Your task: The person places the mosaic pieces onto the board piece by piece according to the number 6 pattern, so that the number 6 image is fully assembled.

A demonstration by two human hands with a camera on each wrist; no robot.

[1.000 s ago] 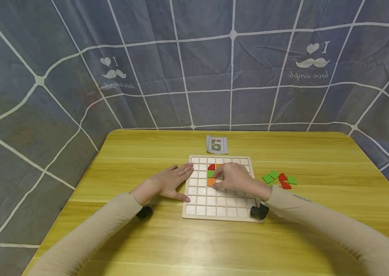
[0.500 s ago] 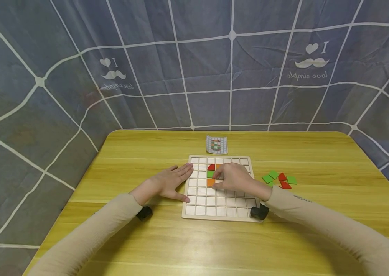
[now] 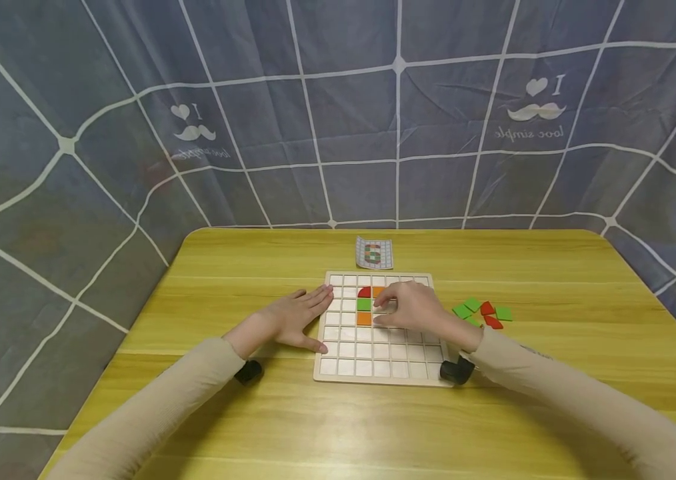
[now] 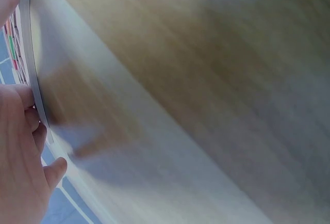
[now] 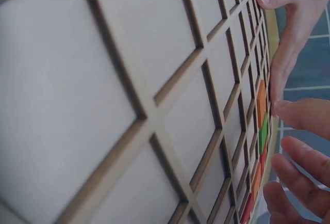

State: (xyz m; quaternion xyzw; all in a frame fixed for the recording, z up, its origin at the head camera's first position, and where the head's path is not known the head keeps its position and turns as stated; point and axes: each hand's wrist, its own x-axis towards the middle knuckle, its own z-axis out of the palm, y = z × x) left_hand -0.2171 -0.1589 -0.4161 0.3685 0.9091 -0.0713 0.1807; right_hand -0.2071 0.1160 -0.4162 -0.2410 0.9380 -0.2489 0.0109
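A pale wooden grid board lies on the table. My left hand rests with straight fingers on its left edge, thumb spread lower along that side. Over the board, my right hand has thumb and fingers bent but apart, with nothing between them in the right wrist view. Just left of its fingertips sit an orange square tile, a green square tile and a red rounded tile, stacked in one column of cells. Another orange tile shows beside the red one; cells farther right are hidden by the hand.
Several loose green tiles and red tiles lie right of the board, near my right sleeve. A small printed pattern card lies behind the board. A grey checked curtain hangs beyond the table's back edge.
My right hand has drawn slightly right, off the orange tile, which now shows whole in its cell. My left hand stays on the board's edge.
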